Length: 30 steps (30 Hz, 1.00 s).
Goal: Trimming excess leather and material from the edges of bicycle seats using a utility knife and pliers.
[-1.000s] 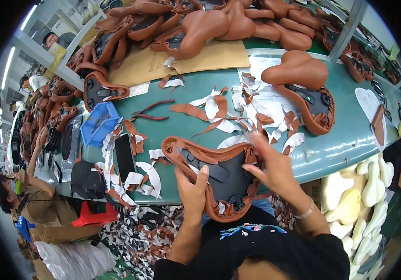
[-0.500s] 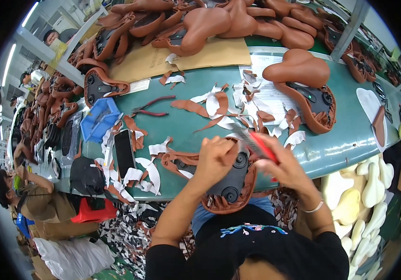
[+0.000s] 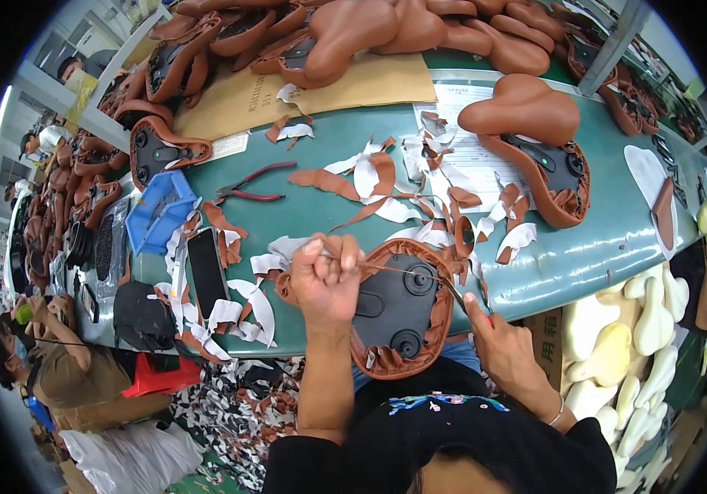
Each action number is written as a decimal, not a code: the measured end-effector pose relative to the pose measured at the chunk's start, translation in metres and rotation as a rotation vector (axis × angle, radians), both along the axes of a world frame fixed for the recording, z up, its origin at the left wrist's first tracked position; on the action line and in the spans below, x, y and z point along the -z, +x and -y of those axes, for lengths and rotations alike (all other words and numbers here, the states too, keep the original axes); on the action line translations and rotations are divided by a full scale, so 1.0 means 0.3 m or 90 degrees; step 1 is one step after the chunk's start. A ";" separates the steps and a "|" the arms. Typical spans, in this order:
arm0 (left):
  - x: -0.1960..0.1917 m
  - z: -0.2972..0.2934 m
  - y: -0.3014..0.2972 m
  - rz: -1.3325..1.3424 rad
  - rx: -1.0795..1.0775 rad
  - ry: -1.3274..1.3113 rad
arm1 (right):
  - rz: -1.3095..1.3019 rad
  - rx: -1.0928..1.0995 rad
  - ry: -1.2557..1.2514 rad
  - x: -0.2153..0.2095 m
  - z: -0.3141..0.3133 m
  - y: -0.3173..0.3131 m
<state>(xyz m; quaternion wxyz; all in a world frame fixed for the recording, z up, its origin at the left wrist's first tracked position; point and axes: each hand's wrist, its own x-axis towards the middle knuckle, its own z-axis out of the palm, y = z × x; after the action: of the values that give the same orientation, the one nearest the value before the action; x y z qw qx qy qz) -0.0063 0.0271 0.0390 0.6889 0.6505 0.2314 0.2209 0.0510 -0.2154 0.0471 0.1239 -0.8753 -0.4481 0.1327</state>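
Note:
An upturned brown bicycle saddle (image 3: 386, 317) rests at the table's near edge, its black base facing up and its gathered brown cover folded around the rim. My left hand (image 3: 327, 276) is closed over the saddle's left part, gripping a thin brown strip (image 3: 382, 267) that stretches taut to the right across the base. In my right hand (image 3: 508, 354) is a red-handled tool with a narrow dark blade (image 3: 455, 294). Its tip lies at the saddle's right rim, near the strip's far end. Whether the blade touches the strip I cannot tell.
Brown and white scraps (image 3: 378, 177) litter the green table (image 3: 567, 263). Beyond lie red-handled pliers (image 3: 253, 183), a blue tray (image 3: 160, 214), a dark phone (image 3: 207, 263) and two stacked saddles (image 3: 526, 111). More saddles (image 3: 353, 37) line the back; pale foam pads (image 3: 604, 354) fill a box at right.
My left hand has moved left, pulling a brown strip out taut. My right hand has come down and right, bringing the red-handled tool to the saddle's right rim.

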 end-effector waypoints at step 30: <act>-0.204 -0.359 -0.358 0.692 0.066 -0.242 | 0.270 -0.298 -0.130 -0.177 -0.021 0.220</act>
<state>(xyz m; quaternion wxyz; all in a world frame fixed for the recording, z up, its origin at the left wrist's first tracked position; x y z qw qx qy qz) -0.1136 0.1348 0.1002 0.8235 0.3184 -0.1522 0.4441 0.1171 -0.2092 0.1002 -0.0942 -0.7646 -0.6374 0.0164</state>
